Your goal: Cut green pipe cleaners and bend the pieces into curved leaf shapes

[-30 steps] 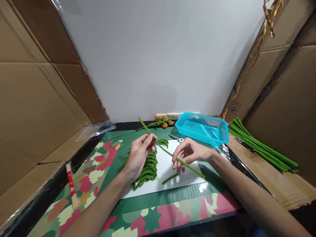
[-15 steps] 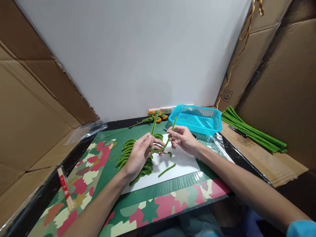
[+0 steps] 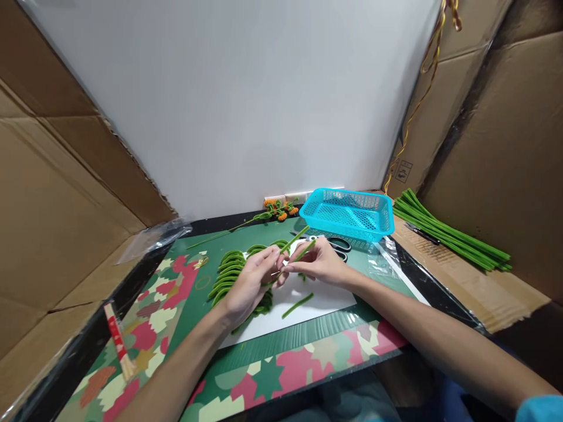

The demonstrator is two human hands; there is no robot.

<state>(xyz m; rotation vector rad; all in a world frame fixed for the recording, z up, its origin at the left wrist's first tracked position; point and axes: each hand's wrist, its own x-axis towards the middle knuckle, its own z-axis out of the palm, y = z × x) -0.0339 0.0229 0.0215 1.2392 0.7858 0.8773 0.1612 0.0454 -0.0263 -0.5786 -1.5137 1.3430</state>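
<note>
- Green, pink and cream, the worktop [image 3: 197, 299] spreads under both arms, its near edge crossing below the wrists.
- Left forearm slants in over the near left corner. The left hand [image 3: 250, 278] leans toward the middle, thumb on top, fingers curled inward, pinching a green stem.
- Right forearm runs in over the near right corner, the wrist nearly straight. The right hand [image 3: 326, 265] points left, thumb and forefinger pinching the same stem; the two sets of fingertips almost meet.
- White paper [image 3: 325, 299] lies flat below the hands, nearer the near edge than the far one.
- Blue basket [image 3: 346, 230] sits at the far right corner.
- Curved green pieces [image 3: 226, 275] lie in rows on the paper's left side, partly behind the left hand.
- Scissors [image 3: 341, 251] rest between the basket and the right hand.
- The held stem [image 3: 295, 240] is bent double above the paper, both ends aimed toward the far right corner.
- One short green piece [image 3: 298, 305] lies near the paper's near edge.
</note>
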